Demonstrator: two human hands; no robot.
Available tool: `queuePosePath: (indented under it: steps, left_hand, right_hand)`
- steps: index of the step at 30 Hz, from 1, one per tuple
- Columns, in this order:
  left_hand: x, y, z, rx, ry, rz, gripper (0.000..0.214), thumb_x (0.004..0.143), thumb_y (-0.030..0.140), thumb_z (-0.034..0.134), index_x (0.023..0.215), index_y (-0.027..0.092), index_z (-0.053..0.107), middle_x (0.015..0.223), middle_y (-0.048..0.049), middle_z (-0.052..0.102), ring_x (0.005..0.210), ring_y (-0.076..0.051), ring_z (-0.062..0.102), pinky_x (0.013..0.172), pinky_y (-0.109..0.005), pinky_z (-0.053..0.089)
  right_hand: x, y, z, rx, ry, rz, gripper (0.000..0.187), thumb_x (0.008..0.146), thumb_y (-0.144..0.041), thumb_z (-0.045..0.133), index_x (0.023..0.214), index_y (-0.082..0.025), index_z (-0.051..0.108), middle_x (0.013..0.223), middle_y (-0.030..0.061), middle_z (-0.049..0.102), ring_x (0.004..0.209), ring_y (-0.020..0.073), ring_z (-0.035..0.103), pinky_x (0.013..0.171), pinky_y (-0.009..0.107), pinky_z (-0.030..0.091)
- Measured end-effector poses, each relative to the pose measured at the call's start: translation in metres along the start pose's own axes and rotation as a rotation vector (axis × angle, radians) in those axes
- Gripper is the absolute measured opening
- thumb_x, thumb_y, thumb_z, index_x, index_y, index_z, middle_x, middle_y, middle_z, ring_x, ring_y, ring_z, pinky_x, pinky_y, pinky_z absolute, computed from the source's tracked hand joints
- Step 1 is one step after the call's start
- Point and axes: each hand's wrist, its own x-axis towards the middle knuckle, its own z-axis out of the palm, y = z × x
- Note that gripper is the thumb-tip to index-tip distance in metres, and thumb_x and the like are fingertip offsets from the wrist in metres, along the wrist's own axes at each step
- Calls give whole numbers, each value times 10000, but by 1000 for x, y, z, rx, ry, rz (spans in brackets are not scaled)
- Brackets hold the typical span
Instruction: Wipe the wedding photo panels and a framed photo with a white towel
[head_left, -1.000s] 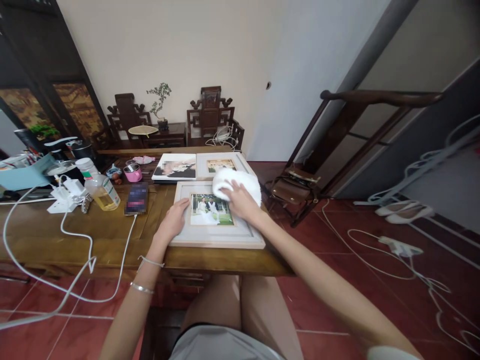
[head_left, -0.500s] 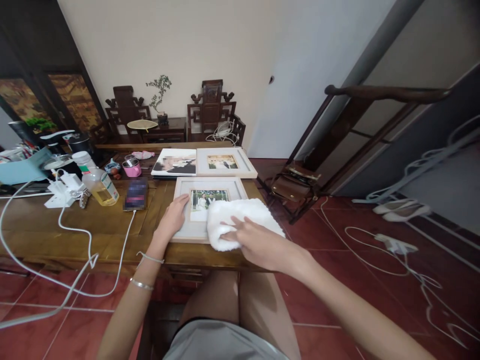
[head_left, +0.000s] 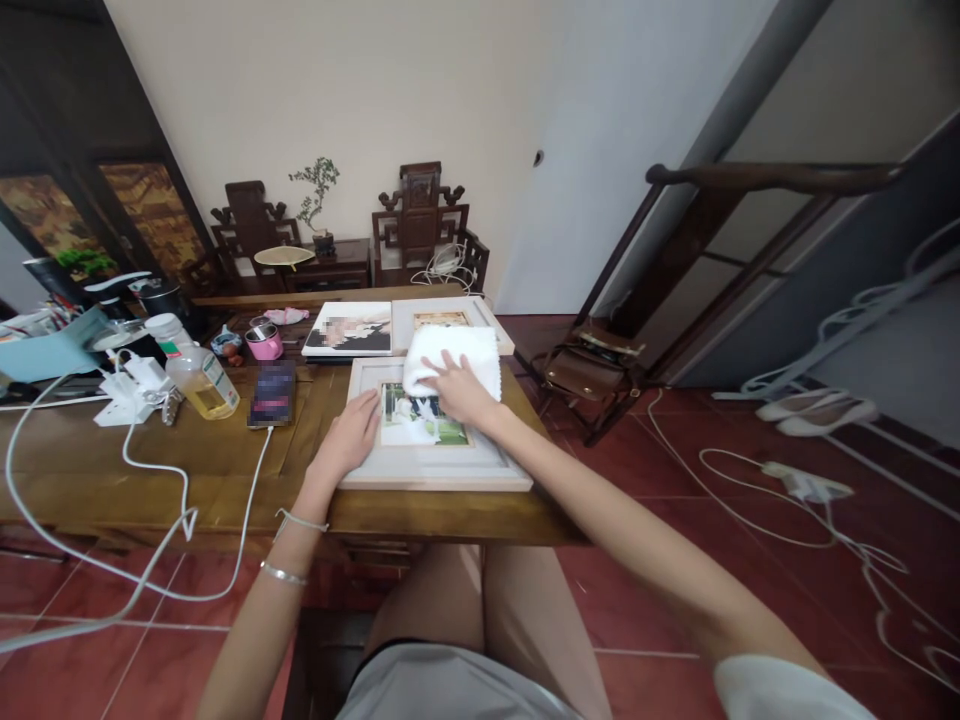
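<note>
A light wooden picture frame (head_left: 442,478) with a wide pale mat and an outdoor photo lies flat near the table's front edge. My left hand (head_left: 349,436) grips its left side, with the fingertips on the border. A folded fluffy white cloth (head_left: 477,348) is under my right hand (head_left: 459,388), whose fingers press it against the upper part of the frame. The cloth hides the frame's top edge and part of its photo. It also overlaps a second frame (head_left: 501,335) lying behind. Beside that one is a photo panel (head_left: 349,328), partly pixelated.
To the left on the wooden table (head_left: 247,480) are a phone (head_left: 271,393) on a white cable, a bottle of yellow liquid (head_left: 201,375), a pink cup (head_left: 264,342) and a power strip (head_left: 124,395). A dark chair (head_left: 592,370) with a brown bag stands at right.
My right hand has slid the cloth up and away from me, from the frame's lower right to its top edge. The frame's lower right corner now shows. My left hand stays put.
</note>
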Motion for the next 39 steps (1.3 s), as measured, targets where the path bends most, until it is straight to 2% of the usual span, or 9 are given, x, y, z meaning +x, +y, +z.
queuePosePath:
  steps: [7,10,13,17,21,24,28,34,39]
  left_hand:
    - [-1,5,1,57,-22,17,441,947,272,295,1341,128,432,1436,-120,408,1348,-197,339,1110,-390,298]
    - [-1,6,0,80,-32,21,453,944,257,284,1355,116,412,1441,-121,399,1352,-196,332,1111,-379,297]
    - [-1,6,0,84,-45,22,458,943,255,279,1356,106,411,1448,-120,388,1356,-194,323,1115,-372,290]
    - [-2,5,-1,21,-37,14,446,947,281,291,1344,132,430,1443,-103,399,1353,-196,331,1119,-394,283]
    - [-2,9,-6,-115,71,-13,461,960,325,267,1326,110,449,1418,-118,433,1330,-183,373,1128,-370,275]
    - [-1,13,-10,-189,169,-41,471,964,341,255,1327,109,447,1411,-115,443,1318,-172,391,1134,-354,265]
    - [-2,14,-11,-224,163,-41,497,965,377,231,1319,119,466,1409,-105,448,1320,-174,392,1132,-346,271]
    - [-3,6,-3,-99,19,22,471,946,353,323,1345,128,432,1433,-116,412,1344,-204,353,1126,-386,282]
    - [-3,2,3,-17,-14,24,435,933,252,335,1351,168,422,1436,-100,412,1343,-208,353,1108,-410,309]
  right_hand:
    - [-86,-48,-44,182,-248,-236,653,668,41,406,1237,-225,588,1406,90,449,1325,334,319,1018,562,310]
    - [-100,-51,-50,235,-235,-294,664,644,46,394,1209,-234,606,1387,69,477,1325,296,334,1036,519,316]
    - [-85,-41,-33,218,-139,-281,651,645,28,414,1221,-215,593,1451,53,388,1357,302,271,1078,524,251]
    - [-35,-24,-8,118,-45,-160,646,694,19,426,1288,-212,532,1480,63,335,1368,329,225,1078,556,225]
    - [6,-37,-5,57,-57,-12,637,749,8,434,1342,-221,472,1506,84,272,1365,391,182,1033,639,227]
    - [4,-67,-12,89,-136,-68,617,764,-11,448,1341,-226,475,1512,90,255,1356,425,179,1011,681,220]
    - [-34,-90,-26,125,-205,-231,612,736,-19,483,1310,-231,516,1505,98,267,1335,440,231,994,681,263]
    - [-91,-50,-44,135,-254,-167,602,680,26,453,1193,-241,625,1447,46,377,1357,354,246,1057,594,261]
    - [-101,10,-44,199,-263,-55,624,618,58,403,1059,-272,696,1272,-6,587,1324,256,356,1077,444,310]
